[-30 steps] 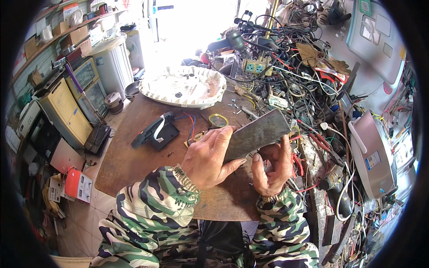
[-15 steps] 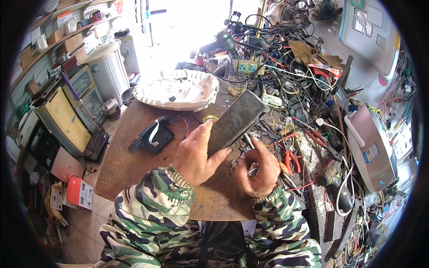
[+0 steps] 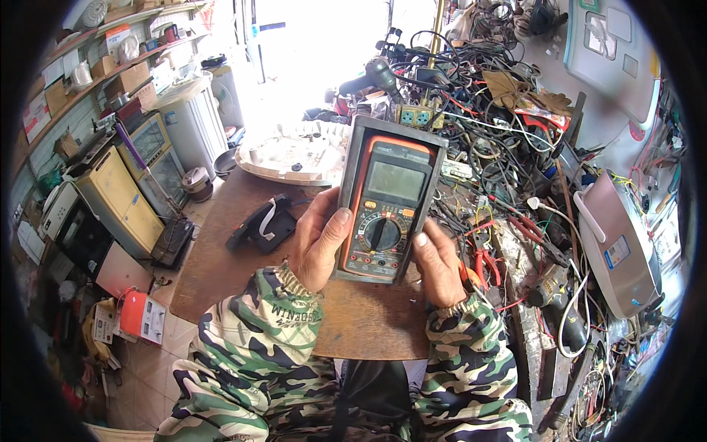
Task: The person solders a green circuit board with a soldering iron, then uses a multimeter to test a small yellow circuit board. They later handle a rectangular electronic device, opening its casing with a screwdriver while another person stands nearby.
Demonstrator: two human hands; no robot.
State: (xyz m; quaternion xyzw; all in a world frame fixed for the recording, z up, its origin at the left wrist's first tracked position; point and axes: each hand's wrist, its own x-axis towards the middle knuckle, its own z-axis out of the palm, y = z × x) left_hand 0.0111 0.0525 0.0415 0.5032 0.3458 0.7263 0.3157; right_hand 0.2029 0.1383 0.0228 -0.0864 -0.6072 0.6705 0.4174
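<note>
I hold the multimeter (image 3: 378,221) up in front of me, above the middle of the brown tabletop (image 3: 368,331), clear of the wood and leaning slightly, its face turned toward me. It sits in a dark case (image 3: 434,169) that rims it all round. My left hand (image 3: 318,243) grasps the case's left side, thumb over the front rim and the fingers mostly hidden behind. My right hand (image 3: 440,267) is at the lower right edge, thumb against the side; whether its fingers close behind, I cannot tell.

To hold it well, I judge that the left hand should bear the weight, with the thumb on the rim and off the dial (image 3: 381,234). The right should only steady the edge, lightly, clear of the sockets along the bottom. A small tilt would help against glare on the screen (image 3: 396,181), where I can make out no figures. A loose right side could let the case twist, so even pressure seems best.

Toward the tabletop's left edge lies a black plastic part (image 3: 258,232) with a white strip; at the far edge, a pale oval shell (image 3: 294,160). Red-handled pliers (image 3: 486,269) lie in the clutter along the right side, where an elbow might snag.
</note>
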